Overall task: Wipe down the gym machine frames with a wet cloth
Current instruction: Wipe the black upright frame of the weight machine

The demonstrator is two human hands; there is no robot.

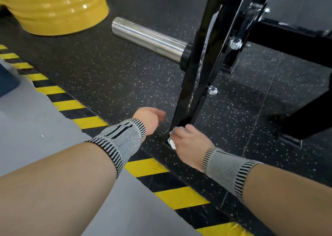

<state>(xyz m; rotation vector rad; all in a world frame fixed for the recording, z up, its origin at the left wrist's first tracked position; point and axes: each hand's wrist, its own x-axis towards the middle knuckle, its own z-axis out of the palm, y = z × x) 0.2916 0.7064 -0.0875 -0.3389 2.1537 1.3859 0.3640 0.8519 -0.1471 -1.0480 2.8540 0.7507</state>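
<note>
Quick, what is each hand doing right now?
Left hand: holds nothing, fingers loosely curled, open.
Right hand: grips the white cloth against the black frame.

Both forearms reach forward, left hand (150, 118) loosely curled, right hand (190, 142) clenched.

— What sort of place?
— A gym, plainly. Black rubber floor (111, 77) flecked with white, the kind laid under weights.
— What else?
— A black steel machine frame (194, 77) bolted together with big hex bolts (235, 43), and a chrome sleeve (147, 38) sticking out from it, the sort made for loading plates.
— Anything on the ground?
— Yellow and black hazard stripes (143, 166) marking the edge between the rubber and a smooth grey walkway (30, 120). Also a ribbed yellow base (55, 7) standing on the rubber at top left; cannot tell what it belongs to.
— And the arms?
— Knitted grey wrist supports (124, 137) on both, common gym wear.
</note>
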